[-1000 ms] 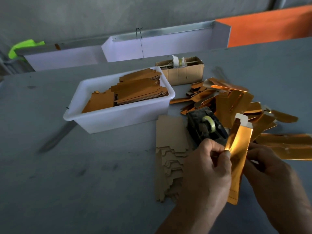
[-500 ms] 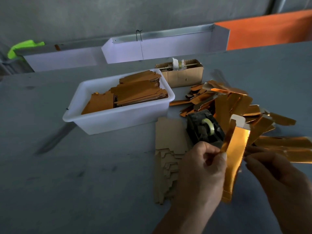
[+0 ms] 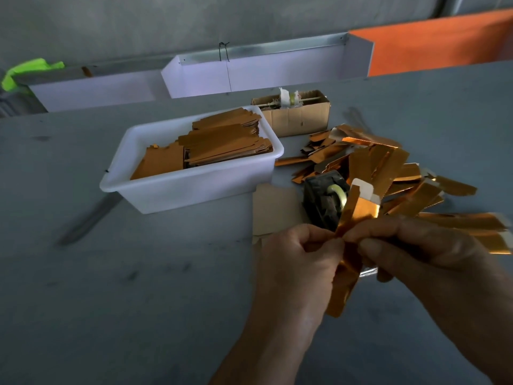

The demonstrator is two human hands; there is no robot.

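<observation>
Both grips on one gold carton blank (image 3: 361,211), held above the worktop (image 3: 138,301).
I see my left grip (image 3: 299,262) and right grip (image 3: 416,251) each pinching the blank at its middle, fingers curled and thumbs nearly meeting. It stands tilted, white flap uppermost, just in front of the tape dispenser (image 3: 323,198), with the white tub (image 3: 194,187) to the left.

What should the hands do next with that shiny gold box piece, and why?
Probably slide the pinch up toward the white flap, closing the fold. The left hand and right hand both pinch the gold carton piece at its middle, while its top end gapes open, just in front of the tape dispenser.
</observation>
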